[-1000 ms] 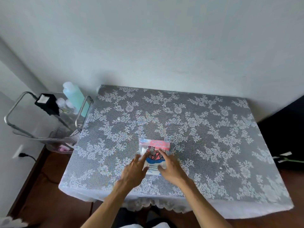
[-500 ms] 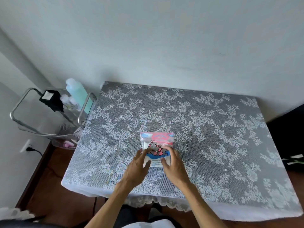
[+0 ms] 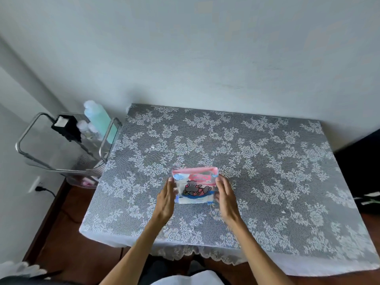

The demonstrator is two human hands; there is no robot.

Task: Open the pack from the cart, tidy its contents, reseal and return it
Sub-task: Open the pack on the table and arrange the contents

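— Where's the pack [image 3: 195, 185] now, and what are your hands doing with it?

— It lies flat on the table [image 3: 267, 161], nearer the front edge than the wall edge, a little left of the middle. My left hand [image 3: 165, 200] is against its left side and my right hand [image 3: 226, 199] against its right side, fingers fairly straight and pointing away from me. I'm bracketing it, not gripping it; whether every fingertip truly touches the film I can't tell, as the right hand is blurred.

— How do you expect it to handle?

— Light and soft, I'd say. It looks like a thin plastic pouch with white padding inside, so it should give under the fingers and crinkle. The glossy film could slide on the lace cloth, which is why I'd steady both short sides. Nothing in it looks breakable.

— Where would you take hold to open it?

— At the pink band along the far edge. That seems to be the sealed top, though I can't see a zip or a flap clearly. I'd pinch there with one hand and keep the other pressing the body down.

— Which way does it point?

— Its long axis runs left to right, roughly parallel to the table's front edge. The pink top faces the wall, the white bottom faces me, and the cartoon print reads upright from my side. The cart [image 3: 67, 149] stands off the table's left edge.
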